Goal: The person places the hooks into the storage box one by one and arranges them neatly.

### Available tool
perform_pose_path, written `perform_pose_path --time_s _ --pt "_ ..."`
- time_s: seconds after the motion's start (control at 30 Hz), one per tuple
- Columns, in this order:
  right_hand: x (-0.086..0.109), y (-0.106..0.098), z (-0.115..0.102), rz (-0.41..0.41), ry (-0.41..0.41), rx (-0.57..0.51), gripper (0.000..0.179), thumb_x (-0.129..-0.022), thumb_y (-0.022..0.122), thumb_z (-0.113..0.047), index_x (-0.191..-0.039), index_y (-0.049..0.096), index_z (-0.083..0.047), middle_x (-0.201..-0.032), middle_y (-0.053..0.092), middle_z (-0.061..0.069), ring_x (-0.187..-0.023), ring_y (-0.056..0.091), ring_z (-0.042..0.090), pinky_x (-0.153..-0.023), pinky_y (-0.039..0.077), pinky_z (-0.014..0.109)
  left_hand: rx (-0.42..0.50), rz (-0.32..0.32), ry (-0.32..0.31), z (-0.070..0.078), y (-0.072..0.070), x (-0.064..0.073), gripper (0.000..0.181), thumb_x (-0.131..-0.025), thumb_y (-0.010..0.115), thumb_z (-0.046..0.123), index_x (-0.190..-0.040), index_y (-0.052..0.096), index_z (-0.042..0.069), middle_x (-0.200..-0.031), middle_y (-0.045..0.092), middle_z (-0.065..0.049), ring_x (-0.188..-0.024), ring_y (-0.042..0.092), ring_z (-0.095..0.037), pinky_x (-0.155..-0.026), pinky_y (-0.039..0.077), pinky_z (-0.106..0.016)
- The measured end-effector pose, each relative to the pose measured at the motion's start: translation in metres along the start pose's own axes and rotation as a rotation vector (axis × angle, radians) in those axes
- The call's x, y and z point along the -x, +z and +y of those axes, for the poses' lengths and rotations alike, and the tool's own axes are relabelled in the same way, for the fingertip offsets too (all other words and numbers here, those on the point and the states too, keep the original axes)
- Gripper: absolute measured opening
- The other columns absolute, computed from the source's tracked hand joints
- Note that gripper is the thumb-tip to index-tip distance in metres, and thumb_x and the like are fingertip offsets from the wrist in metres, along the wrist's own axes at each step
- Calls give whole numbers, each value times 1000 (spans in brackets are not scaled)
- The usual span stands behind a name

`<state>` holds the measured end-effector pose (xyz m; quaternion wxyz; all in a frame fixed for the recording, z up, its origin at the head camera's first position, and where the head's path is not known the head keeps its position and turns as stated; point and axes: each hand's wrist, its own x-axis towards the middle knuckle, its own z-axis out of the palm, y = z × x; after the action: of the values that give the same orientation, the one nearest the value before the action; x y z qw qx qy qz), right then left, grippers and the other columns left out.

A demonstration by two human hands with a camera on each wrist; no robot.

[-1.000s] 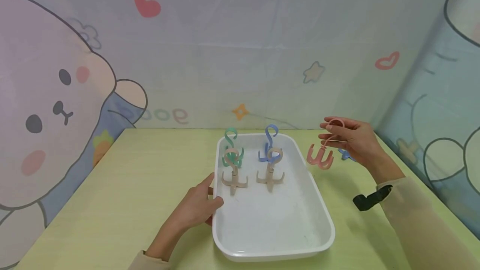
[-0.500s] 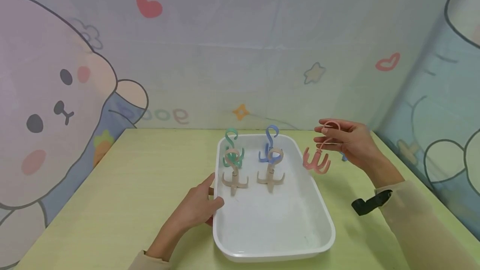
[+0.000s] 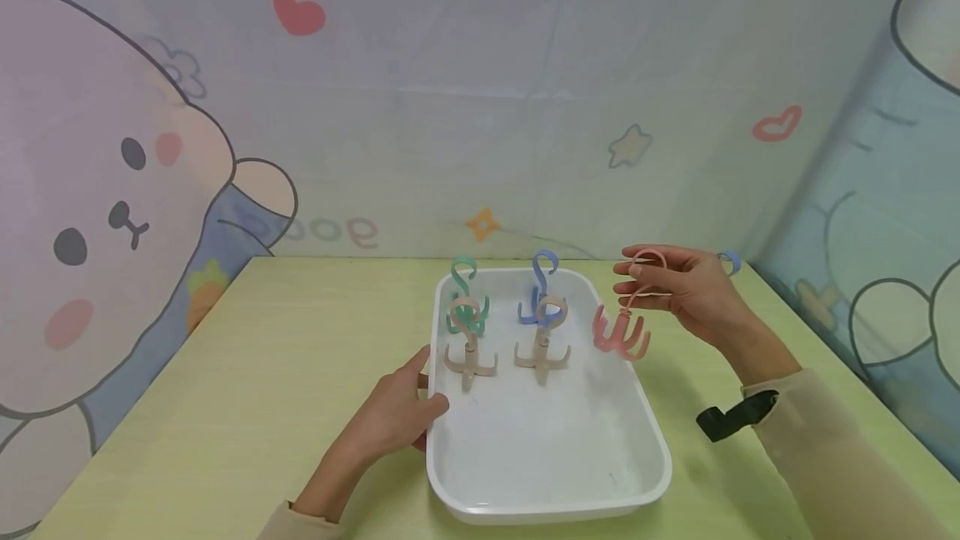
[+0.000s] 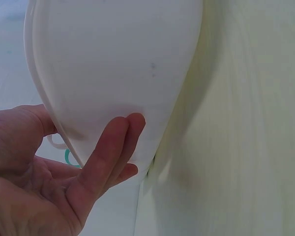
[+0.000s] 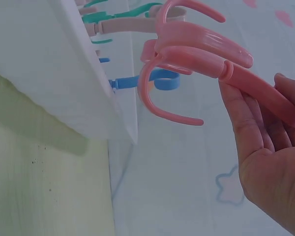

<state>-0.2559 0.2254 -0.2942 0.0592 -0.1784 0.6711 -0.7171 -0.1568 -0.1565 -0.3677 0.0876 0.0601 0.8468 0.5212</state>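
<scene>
My right hand [image 3: 690,290] grips a pink multi-prong hanging hook [image 3: 622,335] by its curved top. Its prongs point up and overlap the right rim of the white tray [image 3: 547,457] in the head view. Up close in the right wrist view, thumb and fingers pinch the stem of the pink hook [image 5: 196,54]. My left hand [image 3: 393,411] holds the tray's left side, thumb over the rim, fingers against the outer wall [image 4: 118,73]. Inside stand a green hook [image 3: 465,307], a blue hook [image 3: 537,298] and two beige hooks, one left [image 3: 470,357] and one right [image 3: 542,357].
Behind my right hand, part of another blue hook [image 3: 731,261] shows near the table's right edge. The pale green table [image 3: 322,340] extends left of the tray. A printed curtain [image 3: 480,107] hangs along the back and sides.
My right hand has moved left and slightly down with the pink hook, from beside the tray to its right rim. The left hand and tray have stayed in place.
</scene>
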Motion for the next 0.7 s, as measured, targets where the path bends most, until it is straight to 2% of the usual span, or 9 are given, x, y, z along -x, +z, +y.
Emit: perform_pose_path --time_s 0.5,0.7 --pt "4 23 -5 -45 -1 4 24 -102 64 -2 -114 79 -15 -107 82 5 -92 81 20 -84 68 37 -2 0 3 1 0 0 76 -92 58 6 -164 33 9 -129 66 -28 -62 75 -25 -53 65 -40" --pt "5 35 -9 -58 14 56 21 -102 65 -4 -114 78 -17 -106 82 2 -93 81 20 -85 68 37 -6 5 -3 1 0 0 78 -92 58 7 -165 31 8 -129 66 -28 -63 75 -25 -53 65 -40"
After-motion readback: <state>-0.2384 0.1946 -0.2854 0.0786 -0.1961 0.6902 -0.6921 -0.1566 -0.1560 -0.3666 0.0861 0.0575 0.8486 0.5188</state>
